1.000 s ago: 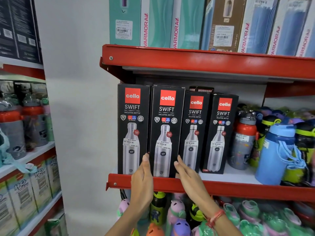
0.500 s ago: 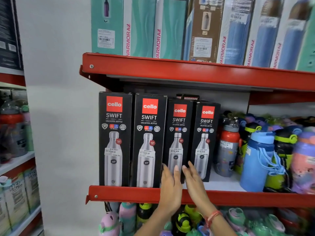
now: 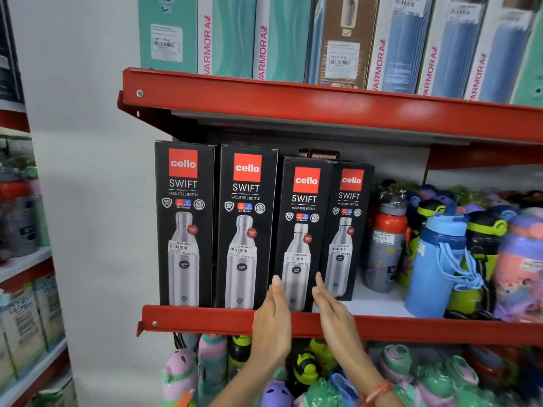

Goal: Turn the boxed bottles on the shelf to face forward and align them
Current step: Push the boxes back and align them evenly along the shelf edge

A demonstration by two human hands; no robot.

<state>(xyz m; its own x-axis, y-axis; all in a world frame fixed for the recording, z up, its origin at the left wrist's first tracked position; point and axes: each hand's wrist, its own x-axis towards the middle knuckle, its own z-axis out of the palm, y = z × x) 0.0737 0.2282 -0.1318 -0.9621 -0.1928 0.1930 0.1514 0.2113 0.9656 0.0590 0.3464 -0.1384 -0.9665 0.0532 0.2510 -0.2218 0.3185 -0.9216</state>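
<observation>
Four black "cello SWIFT" boxed bottles stand on the red shelf (image 3: 205, 318), printed fronts towards me. The first box (image 3: 185, 224) and the second box (image 3: 246, 230) stand side by side at the front lip. The third box (image 3: 302, 218) is shorter and also reaches the lip. My left hand (image 3: 273, 318) lies flat against its lower left edge and my right hand (image 3: 335, 315) against its lower right edge, so the box is held between them. The fourth box (image 3: 349, 230) sits further back, turned slightly, its left side hidden behind the third.
A dark "MODWARE" box (image 3: 323, 156) peeks out behind the third box. Loose bottles crowd the shelf to the right, among them a red-capped grey bottle (image 3: 388, 245) and a blue bottle (image 3: 435, 265). The upper shelf (image 3: 293, 101) hangs close above. More bottles (image 3: 211, 362) hang below.
My hands moved from the second box to the third one. The third box has come forward to the shelf lip and now overlaps the fourth. The view has drawn closer.
</observation>
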